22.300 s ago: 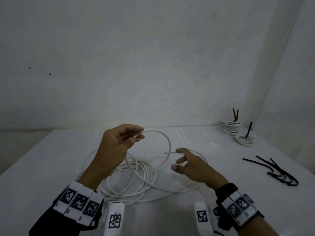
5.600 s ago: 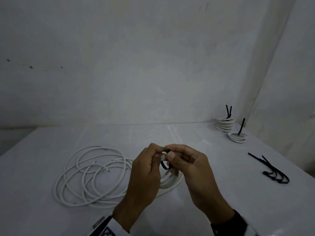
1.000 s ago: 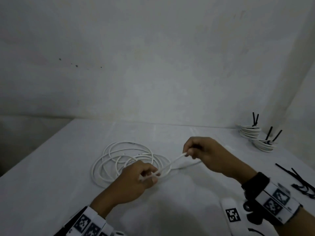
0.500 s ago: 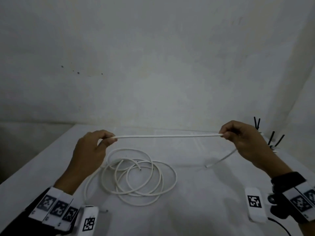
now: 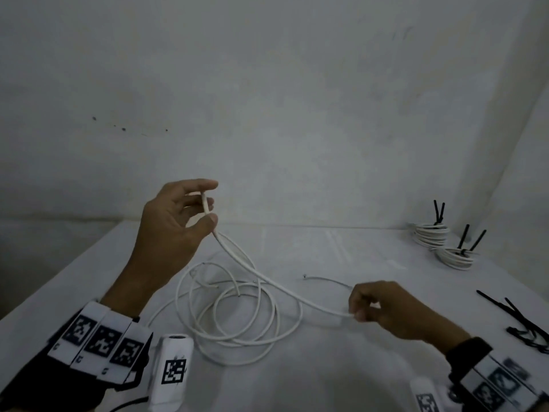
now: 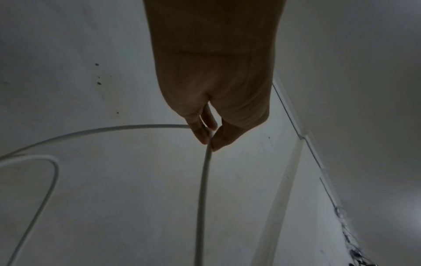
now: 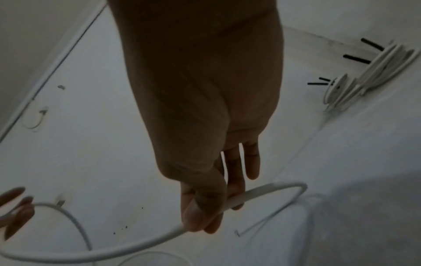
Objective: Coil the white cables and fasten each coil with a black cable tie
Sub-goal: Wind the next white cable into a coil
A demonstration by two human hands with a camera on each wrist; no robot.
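Observation:
A white cable [image 5: 269, 283] runs slack between my two hands above the white table [image 5: 341, 373]. My left hand [image 5: 178, 221] is raised and pinches the cable [image 6: 205, 180] between thumb and fingers. My right hand [image 5: 383, 307] is low at the right and pinches the same cable [image 7: 141, 244] near its free end, which loops back and lies on the table. Loose white cables [image 5: 237, 316] sprawl in rough loops below the left hand. Several black cable ties [image 5: 517, 319] lie at the table's right edge.
Two finished white coils [image 5: 430, 234] [image 5: 456, 257] with black tie tails sticking up sit at the back right corner, also visible as coils [image 7: 364, 75] in the right wrist view. Walls close the table at the back and right.
The cable was stretched taut and level between both hands; now my left hand has risen toward the middle, my right hand has dropped toward the table, and the cable sags.

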